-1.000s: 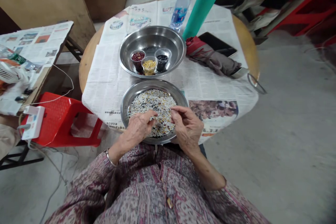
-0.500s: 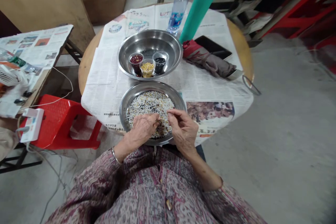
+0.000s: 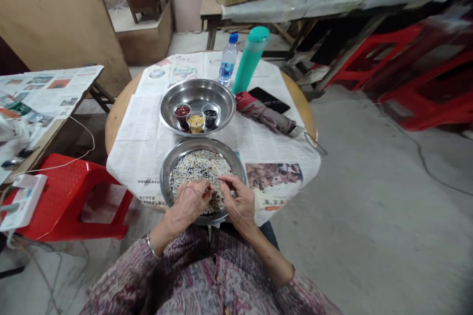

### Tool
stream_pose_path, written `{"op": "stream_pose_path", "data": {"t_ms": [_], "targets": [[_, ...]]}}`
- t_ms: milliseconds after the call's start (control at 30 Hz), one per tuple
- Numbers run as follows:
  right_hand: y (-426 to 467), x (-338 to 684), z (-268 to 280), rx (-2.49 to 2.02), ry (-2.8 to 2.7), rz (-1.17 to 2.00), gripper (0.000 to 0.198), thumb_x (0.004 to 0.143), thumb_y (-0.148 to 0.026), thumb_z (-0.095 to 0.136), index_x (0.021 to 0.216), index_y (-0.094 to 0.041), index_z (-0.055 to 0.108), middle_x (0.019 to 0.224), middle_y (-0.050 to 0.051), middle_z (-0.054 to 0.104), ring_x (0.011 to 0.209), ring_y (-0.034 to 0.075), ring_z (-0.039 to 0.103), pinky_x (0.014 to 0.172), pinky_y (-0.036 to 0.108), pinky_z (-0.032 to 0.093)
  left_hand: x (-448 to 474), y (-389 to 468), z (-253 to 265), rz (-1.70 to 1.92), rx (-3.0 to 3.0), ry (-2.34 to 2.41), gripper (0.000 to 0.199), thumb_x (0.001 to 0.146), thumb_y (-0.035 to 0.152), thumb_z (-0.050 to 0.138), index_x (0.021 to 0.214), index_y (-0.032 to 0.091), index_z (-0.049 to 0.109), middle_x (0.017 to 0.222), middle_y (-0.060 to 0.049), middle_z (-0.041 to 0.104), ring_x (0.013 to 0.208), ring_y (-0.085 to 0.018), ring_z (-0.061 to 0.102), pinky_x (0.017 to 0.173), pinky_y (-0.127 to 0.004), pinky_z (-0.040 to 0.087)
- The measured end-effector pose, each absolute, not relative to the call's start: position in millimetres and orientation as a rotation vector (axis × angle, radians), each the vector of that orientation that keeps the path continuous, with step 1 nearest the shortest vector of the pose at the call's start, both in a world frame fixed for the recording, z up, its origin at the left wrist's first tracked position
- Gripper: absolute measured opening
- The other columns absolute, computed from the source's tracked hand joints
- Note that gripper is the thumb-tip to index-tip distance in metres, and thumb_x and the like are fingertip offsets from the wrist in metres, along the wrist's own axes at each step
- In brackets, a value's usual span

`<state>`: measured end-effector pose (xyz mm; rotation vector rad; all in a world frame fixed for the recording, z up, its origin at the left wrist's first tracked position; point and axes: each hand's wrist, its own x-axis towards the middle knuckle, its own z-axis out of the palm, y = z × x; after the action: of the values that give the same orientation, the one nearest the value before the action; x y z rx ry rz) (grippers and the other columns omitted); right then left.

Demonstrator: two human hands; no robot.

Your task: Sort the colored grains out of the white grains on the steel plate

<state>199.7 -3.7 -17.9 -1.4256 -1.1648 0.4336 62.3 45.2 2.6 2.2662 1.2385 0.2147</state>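
Note:
Both hands are over a steel bowl spread with mixed white, black and yellow grains. My left hand is closed above the bowl's near left part, fingertips bent inward; whatever they hold is hidden. My right hand hovers at the near right, thumb and forefinger brought together in a pinch; anything between them is too small to name. Just beyond stands a larger steel basin with three clear cups: dark red beans, yellow kernels and black beans.
Behind the basin stand a water bottle and a teal flask. A folded umbrella and a dark phone lie on the newspaper to the right. At left is a red stool with a power strip.
The view has tilted up and shifted right, bringing a far table, a cardboard box and another person's arm into sight. Both hands stay over the bowl, with small finger movements.

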Motion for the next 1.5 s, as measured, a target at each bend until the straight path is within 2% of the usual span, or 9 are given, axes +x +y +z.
{"op": "stream_pose_path", "data": {"t_ms": [100,200,433,633,733,1000,1133,1267,1500], "targets": [[-3.4,198.8,-18.6,-1.422,-1.175,0.445,0.016,0.091,-0.029,0.055,0.090,-0.022,0.070,0.081,0.002,0.073,0.071,0.016,0.068,0.067,0.028,0.055,58.2,44.0,1.9,0.322,2.206,1.266,0.014,0.093,0.025,0.054,0.097,0.022,0.067,0.080,-0.004,0.068,0.075,-0.019,0.061,0.074,-0.029,0.041],[-3.2,198.2,-19.0,-1.428,-1.185,0.454,0.017,0.091,-0.030,0.055,0.091,-0.022,0.070,0.081,0.003,0.073,0.071,0.016,0.067,0.065,0.028,0.055,54.7,43.8,6.1,0.477,2.027,1.249,0.012,0.090,0.025,0.053,0.089,0.021,0.065,0.063,0.002,0.055,0.062,-0.014,0.050,0.067,-0.026,0.036],[-3.6,198.0,-17.9,-1.413,-1.194,0.456,0.018,0.090,-0.031,0.054,0.088,-0.022,0.070,0.079,0.002,0.073,0.067,0.016,0.065,0.062,0.028,0.054,53.5,44.8,18.3,0.705,1.042,1.049,0.025,0.081,0.040,0.061,0.074,0.020,0.048,0.062,0.007,0.037,0.053,-0.008,0.033,0.051,-0.021,0.026],[-4.2,197.9,-20.7,-1.400,-1.198,0.451,0.019,0.091,-0.030,0.054,0.090,-0.021,0.070,0.080,0.002,0.073,0.067,0.015,0.065,0.062,0.027,0.053,51.9,44.5,9.8,0.755,0.734,0.968,0.019,0.074,0.031,0.069,0.081,0.019,0.056,0.075,0.000,0.057,0.065,-0.010,0.049,0.058,-0.021,0.039],[-4.1,197.9,-21.6,-1.401,-1.206,0.443,0.018,0.092,-0.030,0.054,0.090,-0.021,0.070,0.080,0.003,0.073,0.068,0.016,0.066,0.062,0.027,0.054,53.2,41.7,8.3,0.774,0.689,0.958,0.021,0.068,0.026,0.072,0.083,0.017,0.061,0.080,-0.001,0.061,0.071,-0.010,0.054,0.064,-0.021,0.043],[-4.0,198.1,-22.0,-1.414,-1.220,0.429,0.018,0.092,-0.028,0.054,0.090,-0.021,0.070,0.081,0.004,0.074,0.069,0.016,0.067,0.063,0.028,0.054,58.3,38.1,8.6,0.623,1.197,1.052,0.027,0.078,0.039,0.063,0.091,0.016,0.066,0.056,0.007,0.036,0.052,-0.008,0.029,0.050,-0.022,0.021],[-4.0,198.3,-24.4,-1.396,-1.218,0.420,0.017,0.091,-0.027,0.054,0.091,-0.021,0.070,0.084,0.003,0.075,0.074,0.016,0.070,0.069,0.028,0.056,63.6,37.2,4.3,0.452,1.713,1.113,0.022,0.081,0.029,0.062,0.097,0.016,0.069,0.061,0.004,0.050,0.059,-0.012,0.044,0.059,-0.024,0.032],[-4.2,198.1,-26.6,-1.395,-1.226,0.406,0.018,0.091,-0.028,0.054,0.092,-0.020,0.070,0.084,0.003,0.075,0.072,0.015,0.069,0.066,0.026,0.055,66.2,31.7,-7.1,0.217,2.094,1.192,0.025,0.085,0.021,0.056,0.108,0.017,0.067,0.078,-0.004,0.066,0.074,-0.018,0.060,0.071,-0.028,0.042],[-4.2,198.2,-25.2,-1.383,-1.221,0.414,0.017,0.091,-0.026,0.055,0.091,-0.021,0.071,0.082,0.003,0.075,0.070,0.015,0.068,0.064,0.025,0.055,66.0,27.1,-18.8,0.107,2.334,1.234,0.042,0.091,0.019,0.051,0.133,0.020,0.055,0.104,-0.010,0.071,0.103,-0.025,0.065,0.091,-0.035,0.046]]}}
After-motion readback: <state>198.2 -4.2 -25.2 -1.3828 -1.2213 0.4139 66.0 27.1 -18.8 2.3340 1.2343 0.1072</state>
